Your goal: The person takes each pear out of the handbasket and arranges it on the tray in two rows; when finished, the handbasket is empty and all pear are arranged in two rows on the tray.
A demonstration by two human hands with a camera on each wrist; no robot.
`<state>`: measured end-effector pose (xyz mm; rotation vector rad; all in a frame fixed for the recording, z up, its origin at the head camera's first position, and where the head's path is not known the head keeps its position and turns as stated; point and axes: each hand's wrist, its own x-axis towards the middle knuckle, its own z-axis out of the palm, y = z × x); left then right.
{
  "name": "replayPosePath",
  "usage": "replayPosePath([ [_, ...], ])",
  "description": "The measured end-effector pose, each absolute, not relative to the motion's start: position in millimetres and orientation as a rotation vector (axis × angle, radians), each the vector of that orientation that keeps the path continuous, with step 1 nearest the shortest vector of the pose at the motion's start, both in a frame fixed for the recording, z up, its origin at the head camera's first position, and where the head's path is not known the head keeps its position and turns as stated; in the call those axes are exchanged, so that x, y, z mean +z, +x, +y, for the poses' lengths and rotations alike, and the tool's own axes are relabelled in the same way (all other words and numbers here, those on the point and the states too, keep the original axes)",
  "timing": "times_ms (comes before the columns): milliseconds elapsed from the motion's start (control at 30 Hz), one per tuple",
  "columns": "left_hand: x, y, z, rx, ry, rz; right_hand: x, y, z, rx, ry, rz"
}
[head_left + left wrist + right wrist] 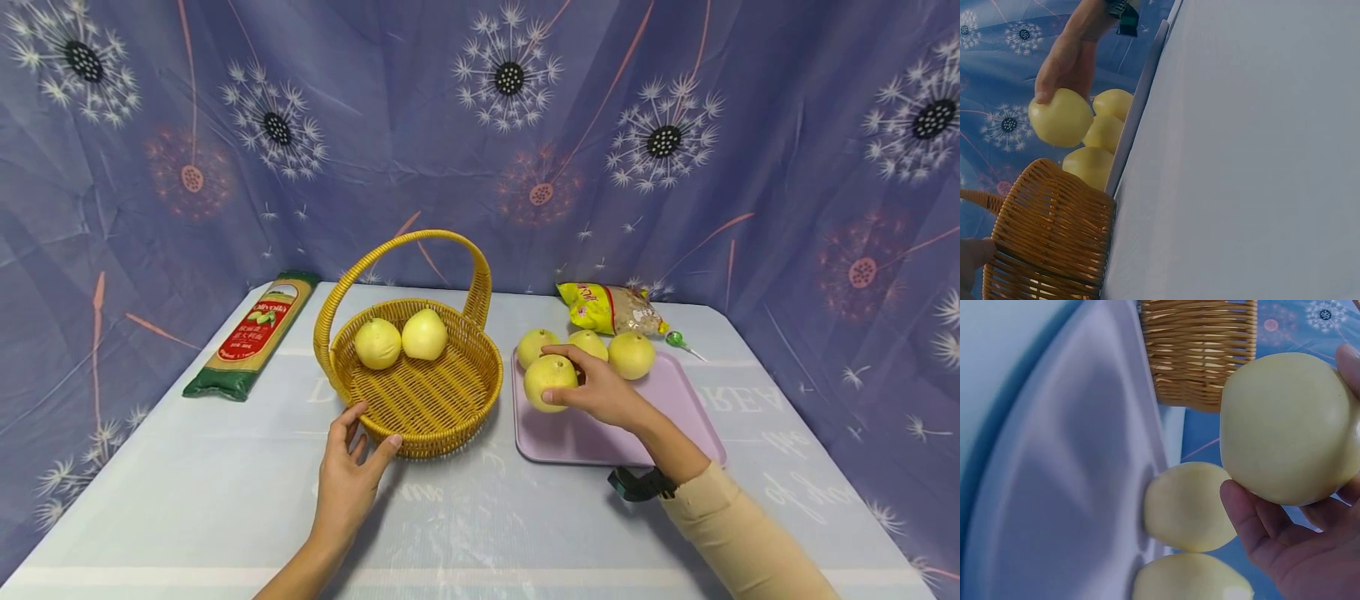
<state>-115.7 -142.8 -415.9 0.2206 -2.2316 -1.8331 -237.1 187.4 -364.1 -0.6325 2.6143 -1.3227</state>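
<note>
My right hand [600, 390] grips a round pale yellow pear [550, 383], thumb on the near side and fingers over the far side. It holds the fruit above the left part of a pink tray [600, 442]. Behind it, three more pears [632, 356] sit at the tray's back. To the left stands a yellow wicker basket [420, 446] with a tall arched handle and two pears [424, 334] inside. Against the basket's near-left rim rests my left hand [351, 475], its thumb and fingers spread apart. The left wrist view shows a fingertip touching the rim.
A green and red pasta packet [255, 333] lies left of the basket. Behind the tray are a yellow and clear food bag [611, 308] and a green-wrapped lollipop [677, 339]. A patterned blue-purple cloth [420, 125] hangs behind the white table [495, 533].
</note>
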Motion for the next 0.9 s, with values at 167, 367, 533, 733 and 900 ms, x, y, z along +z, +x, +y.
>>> replayPosePath([
  [167,-416,-116,-143,-1.834,0.218,-2.228,-373,-238,191,-1.301,-0.621,2.623],
  [367,-416,-116,-143,-1.831,0.218,-2.228,-381,-240,193,-1.275,-0.612,2.649],
  [533,-416,-116,-143,-1.828,0.218,-2.232,-389,-241,195,-1.244,-0.607,2.645],
  [733,-416,-115,-143,-1.83,0.22,-2.232,-398,-243,196,-1.243,-0.631,2.609],
  [900,-416,-115,-143,-1.826,0.218,-2.233,-403,-244,196,-1.258,-0.647,2.593],
])
